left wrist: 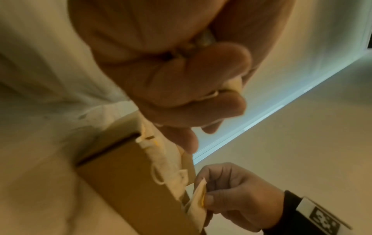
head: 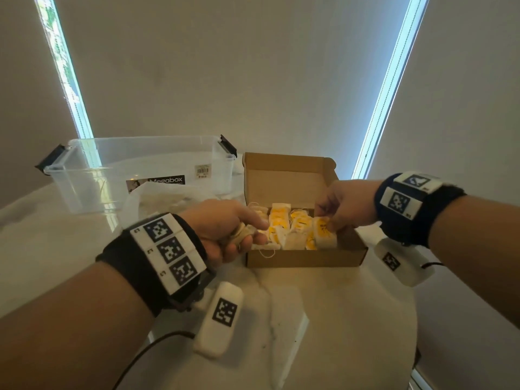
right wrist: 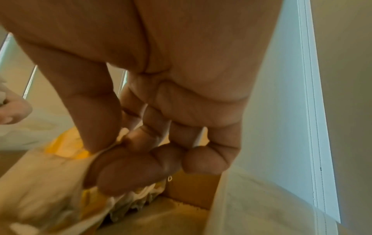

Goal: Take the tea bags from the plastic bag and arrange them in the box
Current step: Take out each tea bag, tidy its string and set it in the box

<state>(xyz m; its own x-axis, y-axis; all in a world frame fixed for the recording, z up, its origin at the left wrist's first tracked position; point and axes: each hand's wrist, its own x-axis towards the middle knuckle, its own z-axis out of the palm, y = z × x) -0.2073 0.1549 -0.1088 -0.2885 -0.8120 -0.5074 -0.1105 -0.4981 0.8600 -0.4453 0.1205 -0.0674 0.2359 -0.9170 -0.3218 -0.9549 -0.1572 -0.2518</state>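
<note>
An open brown cardboard box (head: 304, 260) sits mid-table, holding several white tea bags with yellow tags (head: 292, 223). My left hand (head: 225, 229) hovers at the box's left edge, fingers curled round a bunch of tea bags (head: 243, 233), also seen as tea bags (left wrist: 234, 83) in the left wrist view. My right hand (head: 343, 206) is over the box's right side and pinches an upright tea bag (head: 323, 232) between thumb and fingers; the same tea bag (right wrist: 52, 160) shows in the right wrist view. A crumpled white plastic bag (head: 160, 198) lies behind my left hand.
A clear plastic storage tub (head: 135, 173) with black latches stands at the back left. The box's lid (head: 287, 175) stands open at the rear. The pale round table (head: 351, 319) ends to the right of the box. Window blinds rise behind.
</note>
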